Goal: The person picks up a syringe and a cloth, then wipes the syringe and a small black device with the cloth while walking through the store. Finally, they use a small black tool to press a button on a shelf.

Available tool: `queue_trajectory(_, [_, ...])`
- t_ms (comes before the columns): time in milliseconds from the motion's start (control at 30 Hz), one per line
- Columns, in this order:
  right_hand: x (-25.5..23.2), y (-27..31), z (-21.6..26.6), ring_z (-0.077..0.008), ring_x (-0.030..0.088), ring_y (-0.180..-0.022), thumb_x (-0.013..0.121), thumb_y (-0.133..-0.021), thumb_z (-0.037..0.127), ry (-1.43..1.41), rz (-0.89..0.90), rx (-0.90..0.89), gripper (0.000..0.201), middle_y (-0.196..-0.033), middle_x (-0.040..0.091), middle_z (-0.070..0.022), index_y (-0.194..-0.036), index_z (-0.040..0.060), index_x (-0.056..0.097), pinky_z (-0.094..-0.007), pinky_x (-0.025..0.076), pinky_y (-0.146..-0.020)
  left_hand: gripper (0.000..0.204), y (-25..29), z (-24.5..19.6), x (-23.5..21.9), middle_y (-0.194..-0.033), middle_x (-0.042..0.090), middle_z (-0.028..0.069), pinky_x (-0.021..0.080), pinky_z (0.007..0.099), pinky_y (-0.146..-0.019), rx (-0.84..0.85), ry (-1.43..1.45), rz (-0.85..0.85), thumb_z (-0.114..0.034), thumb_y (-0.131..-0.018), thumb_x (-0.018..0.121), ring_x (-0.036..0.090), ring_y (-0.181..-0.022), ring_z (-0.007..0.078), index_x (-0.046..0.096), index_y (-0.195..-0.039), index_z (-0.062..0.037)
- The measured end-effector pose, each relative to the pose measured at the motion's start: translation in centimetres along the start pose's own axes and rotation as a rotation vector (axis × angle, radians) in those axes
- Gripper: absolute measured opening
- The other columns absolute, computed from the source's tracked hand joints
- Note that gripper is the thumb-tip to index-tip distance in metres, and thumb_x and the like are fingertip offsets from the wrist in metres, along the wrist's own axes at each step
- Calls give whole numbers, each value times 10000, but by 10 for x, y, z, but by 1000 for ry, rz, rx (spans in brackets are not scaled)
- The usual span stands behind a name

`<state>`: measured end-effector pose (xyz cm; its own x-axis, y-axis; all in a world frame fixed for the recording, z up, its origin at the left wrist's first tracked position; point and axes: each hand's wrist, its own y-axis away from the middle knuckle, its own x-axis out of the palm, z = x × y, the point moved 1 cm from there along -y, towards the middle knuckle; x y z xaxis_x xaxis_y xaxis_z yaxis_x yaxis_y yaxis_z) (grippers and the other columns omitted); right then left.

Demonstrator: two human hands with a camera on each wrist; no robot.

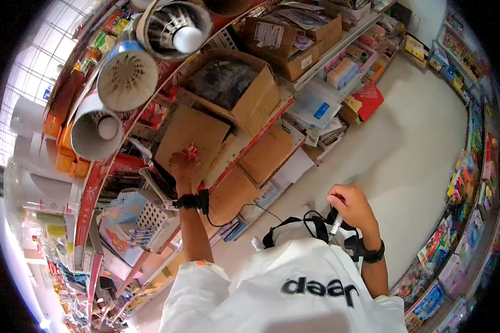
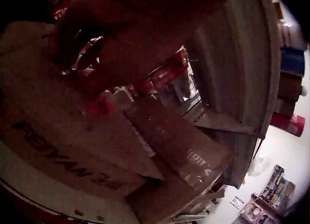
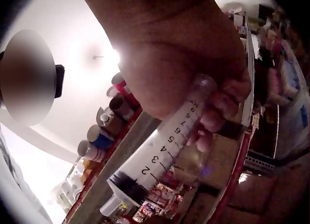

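Note:
My right hand (image 1: 353, 206) curls its fingers round a clear plastic syringe (image 1: 336, 225), held in front of the white shirt. In the right wrist view the syringe (image 3: 160, 149) shows black numbers and a black plunger seal near its nozzle. Out over the shelf, my left hand (image 1: 180, 166) is at a small red and pink item (image 1: 191, 152) above a flat brown cardboard box (image 1: 205, 130). The left wrist view shows that hand (image 2: 131, 35) dark and blurred, close over the red item (image 2: 99, 105); its grip cannot be made out.
An open carton (image 1: 253, 114) stands beyond the flat box. Shuttlecock tubes (image 1: 128, 75) line the upper shelf at the left. A red-edged shelf (image 1: 250, 141) runs diagonally past the left arm. Pale floor (image 1: 416, 139) lies between the shelves, and packaged goods (image 1: 464, 177) line the right side.

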<state>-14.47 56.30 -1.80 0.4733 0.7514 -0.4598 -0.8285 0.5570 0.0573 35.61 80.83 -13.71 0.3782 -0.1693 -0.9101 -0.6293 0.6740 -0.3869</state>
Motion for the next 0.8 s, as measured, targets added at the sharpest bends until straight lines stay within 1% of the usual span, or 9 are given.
queue_trajectory(67, [3,6,4,-295,571,-588,601,-801,140,18,4,-1,151,-672,597,-168,-764,-7,597,-353,444,-567,409,5,3,15,-802,622,170,493,405,-635,-72,40,-6,-367,-736,682,603,-722,336,606,-874,11])
queue_trajectory(167, [10,15,3,-299,570,-596,597,-798,124,39,7,-23,133,-679,598,-167,-778,-7,596,-354,446,-575,452,0,4,24,-819,627,197,505,422,-653,-96,48,76,-345,-682,755,616,-764,365,601,-846,47])
queue_trajectory(267, [15,19,4,-287,573,-622,589,-797,91,29,38,-21,100,-707,601,-158,-804,-9,596,-349,451,-591,416,0,9,42,-831,637,190,512,435,-671,74,-88,17,-340,-706,733,624,-764,356,625,-894,15])
queue_trajectory(333, [19,19,4,-267,579,-649,585,-794,55,-10,46,-18,73,-738,605,-144,-831,-8,595,-338,454,-603,366,5,5,34,-840,648,165,515,418,-659,-21,103,16,-306,-740,704,627,-740,317,636,-938,-6])
queue_trajectory(400, [22,16,2,-227,581,-679,589,-785,26,-52,78,-11,81,-773,613,-121,-862,2,601,-319,457,-620,292,5,-30,-26,-843,660,118,516,376,-619,-366,603,109,-244,-780,667,627,-698,252,644,-974,-26])
queue_trajectory(500, [32,3,-3,-164,575,-718,612,-786,17,-192,74,-21,110,-807,623,-78,-896,21,614,-294,457,-637,225,21,-98,-87,-845,660,43,480,283,-577,-597,1403,60,-133,-822,607,618,-706,141,641,-1026,-44])
queue_trajectory(567, [42,-11,-7,-133,570,-741,632,-799,50,-308,54,-26,106,-816,627,-52,-902,27,622,-281,457,-653,230,35,-129,-99,-864,647,6,446,223,-572,-401,1686,253,-57,-826,592,614,-765,98,620,-1052,-30])
queue_trajectory(667, [60,-33,-9,-98,559,-768,643,-837,123,-434,31,-19,133,-832,623,-28,-918,21,618,-258,459,-671,263,52,-195,-156,-999,648,46,483,276,-717,-455,1855,522,-12,-811,606,613,-859,154,600,-1074,-26])
queue_trajectory(800, [68,-53,1,-70,558,-772,632,-868,167,-452,146,64,205,-834,620,-24,-983,2,595,-229,465,-669,278,80,-252,-172,-977,649,47,482,259,-682,-424,1937,635,-8,-813,602,608,-824,133,598,-1090,-21])
